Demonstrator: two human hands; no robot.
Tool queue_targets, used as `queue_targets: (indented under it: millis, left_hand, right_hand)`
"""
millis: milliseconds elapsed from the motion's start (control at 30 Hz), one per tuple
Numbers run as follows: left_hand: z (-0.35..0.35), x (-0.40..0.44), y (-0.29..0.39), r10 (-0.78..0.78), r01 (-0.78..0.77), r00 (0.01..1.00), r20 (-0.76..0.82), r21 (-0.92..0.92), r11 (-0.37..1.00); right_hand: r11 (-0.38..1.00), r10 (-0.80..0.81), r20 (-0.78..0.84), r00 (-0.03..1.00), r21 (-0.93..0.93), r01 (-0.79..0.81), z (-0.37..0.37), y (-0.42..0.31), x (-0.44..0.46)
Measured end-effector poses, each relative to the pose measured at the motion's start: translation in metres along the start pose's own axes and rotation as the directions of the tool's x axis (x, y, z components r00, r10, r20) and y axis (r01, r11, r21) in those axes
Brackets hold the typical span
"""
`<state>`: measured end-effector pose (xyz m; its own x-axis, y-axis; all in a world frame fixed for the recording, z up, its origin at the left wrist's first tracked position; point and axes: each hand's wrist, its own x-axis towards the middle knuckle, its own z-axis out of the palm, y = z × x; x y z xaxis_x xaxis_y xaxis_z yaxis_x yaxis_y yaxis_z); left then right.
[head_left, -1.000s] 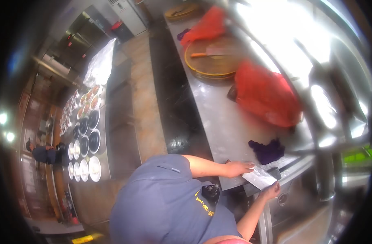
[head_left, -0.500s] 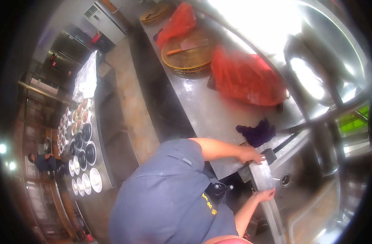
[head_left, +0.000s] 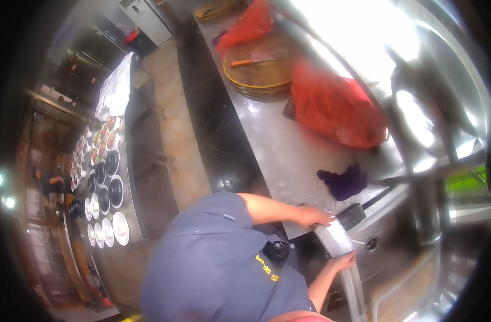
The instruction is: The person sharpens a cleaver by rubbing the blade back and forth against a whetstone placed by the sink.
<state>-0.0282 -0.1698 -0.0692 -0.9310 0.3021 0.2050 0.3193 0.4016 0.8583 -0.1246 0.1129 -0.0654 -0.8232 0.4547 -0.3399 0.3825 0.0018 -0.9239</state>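
My left hand grips the upper end of a shiny rectangular metal piece, and my right hand holds its lower end. The piece is tilted over the metal edge beside a sink; glare hides whether it is hollow or solid. Close to its upper end lies a black block, apart from my left hand. A dark purple cloth is crumpled on the steel counter past my left hand. To the right of the piece is a round drain-like fitting.
Red plastic bags lie on the counter by a round chopping board bearing a cleaver with an orange handle. A side table holds black bowls, white bowls and filled dishes. A person stands far left.
Both hands have drawn the metal piece toward my body and tilted it, widening the gap to the black block. The whole view has shifted slightly.
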Motion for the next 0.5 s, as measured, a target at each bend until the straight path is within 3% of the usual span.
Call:
queue_targets:
  millis: [67,133,167,233,300,400,467,500]
  left_hand:
    - [-0.009,-0.035,0.013,-0.005,0.005,1.0,-0.024,-0.001,1.0]
    - [-0.021,-0.047,0.049,-0.267,0.265,0.963,0.035,0.062,0.962]
    - [-0.023,-0.044,0.052,-0.28,0.278,0.96,0.028,0.055,0.959]
    - [-0.036,-0.028,0.045,-0.327,0.339,0.935,-0.138,0.075,0.938]
    - [-0.04,-0.025,0.045,-0.356,0.375,0.918,-0.175,0.092,0.922]
    - [-0.031,-0.039,0.058,-0.351,0.374,0.927,-0.13,0.301,0.877]
    - [-0.02,-0.065,0.078,-0.397,0.405,0.914,-0.082,0.251,0.879]
    - [-0.018,-0.072,0.081,-0.417,0.415,0.907,-0.053,0.266,0.87]
  right_hand:
    - [0.999,-0.012,0.107,0.994,0.051,0.007,0.002,0.025,-0.004]
    - [1.0,-0.021,0.181,0.983,0.011,0.019,0.018,0.02,-0.005]
    - [0.999,-0.016,0.192,0.981,-0.024,0.021,0.042,0.009,0.003]
    - [0.998,-0.058,0.384,0.922,0.049,0.043,0.081,-0.015,0.019]
    - [0.999,-0.042,0.365,0.93,0.022,0.037,0.095,-0.021,0.017]
    - [0.998,-0.037,0.284,0.958,-0.035,0.049,0.078,-0.012,0.0]
    - [0.993,-0.021,0.205,0.978,-0.108,0.044,0.051,0.011,-0.015]
    - [0.999,-0.042,0.228,0.973,-0.005,0.045,0.04,0.033,-0.014]
